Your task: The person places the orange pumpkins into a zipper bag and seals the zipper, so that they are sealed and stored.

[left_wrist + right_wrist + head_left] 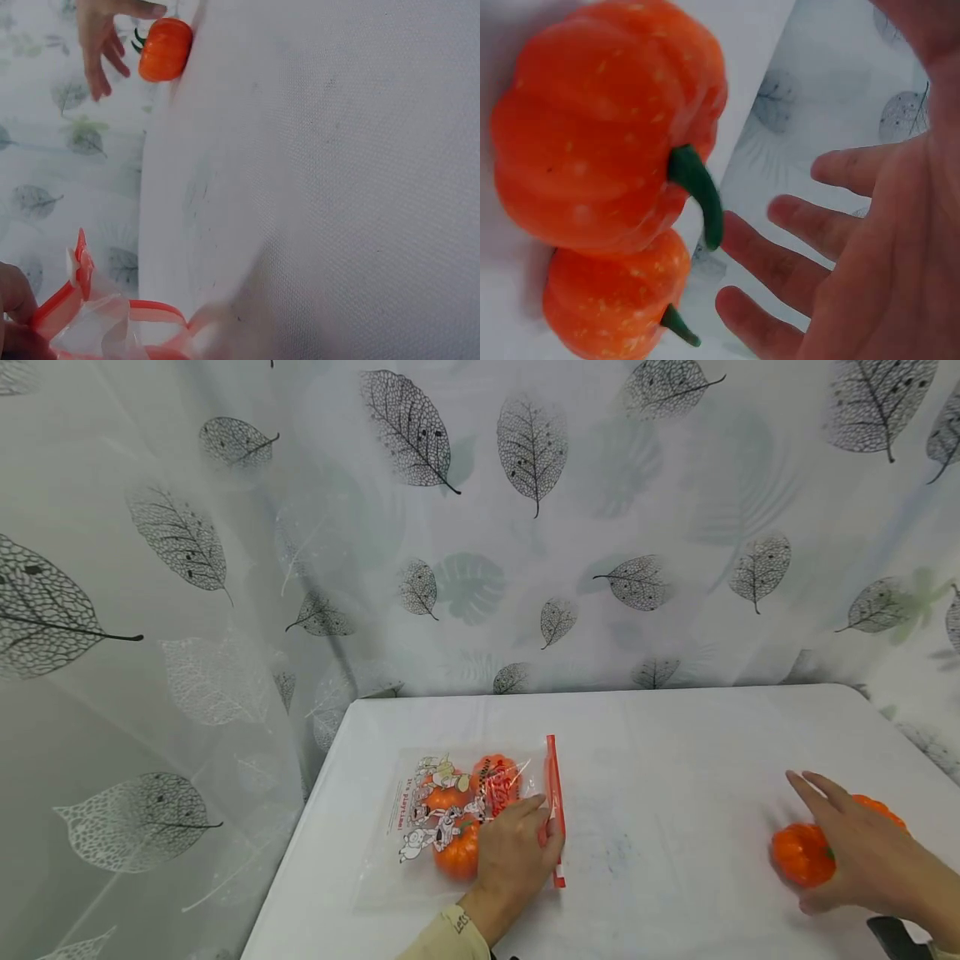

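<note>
A clear zip bag (382, 860) with a red zip edge (553, 768) and printed cartoon animals lies on the table at left. Inside it are several small orange toy pumpkins (456, 853). My left hand (517, 852) pinches the bag near its red edge; in the left wrist view the bag's mouth (157, 309) gapes apart. At the right, two orange toy pumpkins with green stems, a nearer one (798, 853) and another (879, 810), sit side by side. Over them hovers my right hand (862, 852), its fingers spread and apart from the pumpkins in the right wrist view.
The white table (660, 760) stretches between the bag and the two loose pumpkins. Behind and to the left hangs a pale leaf-printed curtain (465, 635). A dark band (896, 937) shows at my right wrist.
</note>
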`<control>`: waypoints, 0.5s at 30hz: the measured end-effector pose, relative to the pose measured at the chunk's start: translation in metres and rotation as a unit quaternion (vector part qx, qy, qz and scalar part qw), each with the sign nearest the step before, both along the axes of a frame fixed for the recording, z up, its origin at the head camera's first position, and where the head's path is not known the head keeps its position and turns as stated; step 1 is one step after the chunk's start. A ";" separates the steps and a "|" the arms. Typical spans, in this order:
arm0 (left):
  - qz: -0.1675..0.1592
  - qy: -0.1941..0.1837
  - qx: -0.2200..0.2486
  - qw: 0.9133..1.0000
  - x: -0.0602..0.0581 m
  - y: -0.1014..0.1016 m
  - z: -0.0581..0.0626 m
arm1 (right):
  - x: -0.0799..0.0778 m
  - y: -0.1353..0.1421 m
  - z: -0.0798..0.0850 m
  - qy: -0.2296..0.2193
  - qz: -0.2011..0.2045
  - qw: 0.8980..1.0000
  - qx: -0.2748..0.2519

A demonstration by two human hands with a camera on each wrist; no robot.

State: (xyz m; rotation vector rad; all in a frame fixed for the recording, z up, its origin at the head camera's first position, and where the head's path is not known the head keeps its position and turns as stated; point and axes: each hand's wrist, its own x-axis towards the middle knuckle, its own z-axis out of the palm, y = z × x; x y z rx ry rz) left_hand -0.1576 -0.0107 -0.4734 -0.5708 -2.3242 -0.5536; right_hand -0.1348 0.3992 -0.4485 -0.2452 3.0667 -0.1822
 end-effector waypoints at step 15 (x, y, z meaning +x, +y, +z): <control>-0.001 0.000 0.002 1.000 0.001 0.001 0.000 | 0.003 0.011 -0.012 -0.097 -0.066 0.993 0.032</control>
